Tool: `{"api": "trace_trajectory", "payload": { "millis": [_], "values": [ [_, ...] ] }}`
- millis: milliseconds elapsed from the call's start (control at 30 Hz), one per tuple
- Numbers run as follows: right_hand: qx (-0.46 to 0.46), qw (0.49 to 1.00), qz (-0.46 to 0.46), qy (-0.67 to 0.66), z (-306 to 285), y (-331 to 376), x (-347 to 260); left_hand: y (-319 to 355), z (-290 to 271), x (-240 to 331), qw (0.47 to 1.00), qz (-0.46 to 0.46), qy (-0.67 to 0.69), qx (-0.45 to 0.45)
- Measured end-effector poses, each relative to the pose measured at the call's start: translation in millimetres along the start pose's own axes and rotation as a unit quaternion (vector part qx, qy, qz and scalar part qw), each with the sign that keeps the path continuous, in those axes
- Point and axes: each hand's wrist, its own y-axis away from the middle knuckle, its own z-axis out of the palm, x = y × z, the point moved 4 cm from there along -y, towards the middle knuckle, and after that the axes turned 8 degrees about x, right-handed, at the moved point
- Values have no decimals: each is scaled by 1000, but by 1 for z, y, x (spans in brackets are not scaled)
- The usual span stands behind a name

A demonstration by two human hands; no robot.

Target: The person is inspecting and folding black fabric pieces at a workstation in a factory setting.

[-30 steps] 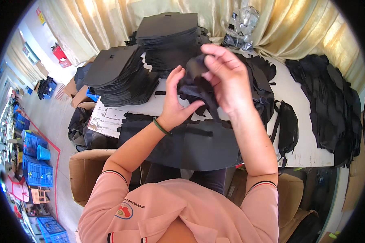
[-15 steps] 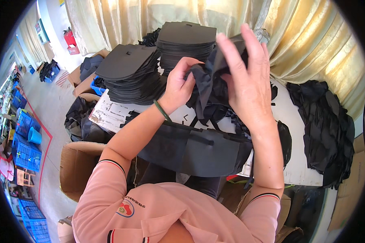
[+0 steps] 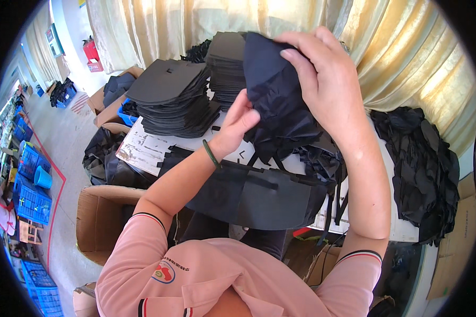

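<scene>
A thin black fabric piece (image 3: 272, 71) is held up over the white table, its lower part creased and hanging down. My right hand (image 3: 330, 68) pinches its upper right edge between thumb and fingers. My left hand (image 3: 237, 127), fingers curled, grips the left edge lower down; the fabric partly hides those fingertips. Below, a wide black panel with a strap (image 3: 272, 199) lies along the near table edge and hangs over my lap. Crumpled black pieces and strips (image 3: 322, 161) lie on the table under the raised fabric.
Two tall stacks of black sheets, one on the left (image 3: 166, 98) and one farther back (image 3: 225, 66), stand on the table (image 3: 143, 148). A heap of black fabric (image 3: 420, 164) drapes off the right end. Cardboard boxes (image 3: 98, 222) sit beside me; curtains (image 3: 169, 26) hang behind the table.
The crumpled fabric has been opened out and now shows a smooth upper face. My right hand has gone from spread fingers to pinching its top edge; the left hand has shifted slightly lower.
</scene>
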Motion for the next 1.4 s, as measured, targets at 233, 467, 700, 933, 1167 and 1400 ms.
{"api": "trace_trajectory", "payload": {
  "millis": [233, 467, 700, 933, 1167, 1400],
  "values": [
    [46, 997, -54, 5, 0, -24, -29, 13, 2, -23, 953, 30, -296, -59],
    [117, 985, 37, -124, -27, -45, -44, 45, 1, -33, 977, -200, -69, -38],
    [178, 984, 1, 6, -19, -57, -33, 73, 40, 20, 949, 30, -313, -28],
    [272, 953, 125, -50, -88, -19, 6, 84, -48, 25, 891, -105, -442, -16],
    [291, 851, 430, -75, -118, 173, 88, 126, -159, 106, 772, -406, -488, -21],
    [275, 756, 575, -149, -57, 305, 53, 133, -200, 110, 685, -501, -528, -35]
  ]
}}
